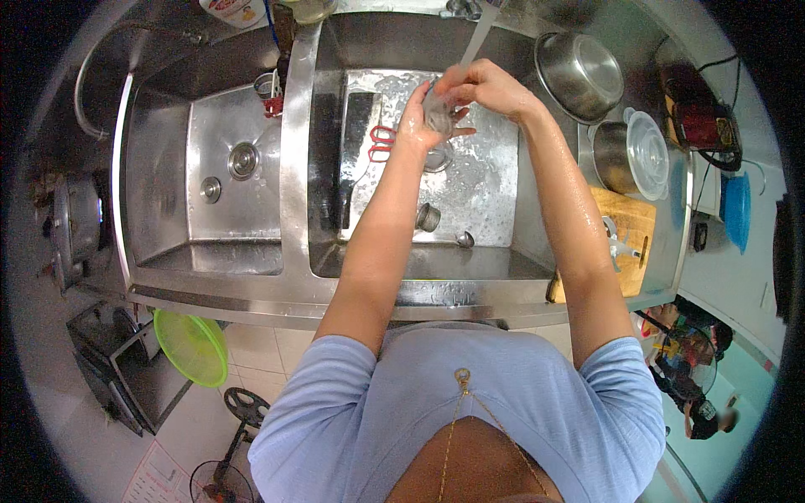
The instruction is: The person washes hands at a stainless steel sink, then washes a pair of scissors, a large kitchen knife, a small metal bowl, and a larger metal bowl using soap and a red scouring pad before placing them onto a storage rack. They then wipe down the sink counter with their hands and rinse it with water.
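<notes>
My left hand (420,122) holds a small, clear-looking rounded item (438,113), blurred, over the right basin of a stainless steel double sink (299,157). Above it, my right hand (481,88) is bent with its fingertips at the item's upper end; whether they grip it cannot be told. A stream of water (479,38) falls onto the right fingers. Beside my left forearm lie red-handled scissors (381,144), near a wide dark blade (361,116). A small metal cup (428,217) and a spoon-like metal piece (465,239) rest on the basin floor.
On the right ledge are a large steel pot (582,75), a steel bowl (610,157) with a clear plastic lid (648,155), and a wooden cutting board (638,220). The left basin has a drain (243,161). A green basket (192,349) stands below left. A person (704,418) is far off at lower right.
</notes>
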Motion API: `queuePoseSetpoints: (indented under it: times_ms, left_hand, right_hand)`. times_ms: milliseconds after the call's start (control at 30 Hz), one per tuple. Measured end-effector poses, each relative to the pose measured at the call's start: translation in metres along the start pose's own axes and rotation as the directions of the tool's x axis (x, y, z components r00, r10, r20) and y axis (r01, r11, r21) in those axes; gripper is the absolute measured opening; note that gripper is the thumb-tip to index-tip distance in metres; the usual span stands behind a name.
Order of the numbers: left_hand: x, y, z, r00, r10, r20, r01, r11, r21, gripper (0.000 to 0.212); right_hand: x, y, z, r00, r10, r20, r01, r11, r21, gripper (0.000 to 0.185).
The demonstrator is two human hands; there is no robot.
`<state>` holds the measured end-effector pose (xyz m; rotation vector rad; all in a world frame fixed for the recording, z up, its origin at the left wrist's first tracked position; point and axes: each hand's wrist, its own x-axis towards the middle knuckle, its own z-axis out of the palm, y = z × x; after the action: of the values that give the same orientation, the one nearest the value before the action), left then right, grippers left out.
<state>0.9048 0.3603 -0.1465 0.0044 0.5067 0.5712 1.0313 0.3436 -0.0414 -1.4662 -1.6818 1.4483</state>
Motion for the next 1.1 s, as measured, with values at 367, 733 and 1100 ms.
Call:
queuePoseSetpoints:
  times_ms: [367,733,1100]
  left_hand:
    - [0.019,-0.006,-0.041,0.973,0.136,-0.184,-0.090,0.967,0.238,0.020]
    - [-0.034,-0.028,-0.015,0.991,0.007,-0.130,-0.010,1.000,-0.024,0.017]
    - [-0.115,-0.073,0.053,0.949,0.037,0.313,0.000,0.993,-0.118,0.014]
  right_hand:
    - [0.058,0.030,-0.029,0.947,0.015,-0.322,-0.187,0.839,-0.512,0.054]
    - [0.021,0.030,-0.009,0.932,0.123,-0.341,0.062,0.873,0.483,0.063]
    - [-0.027,0.004,0.080,0.709,-0.622,-0.334,0.385,-0.056,0.921,0.035]
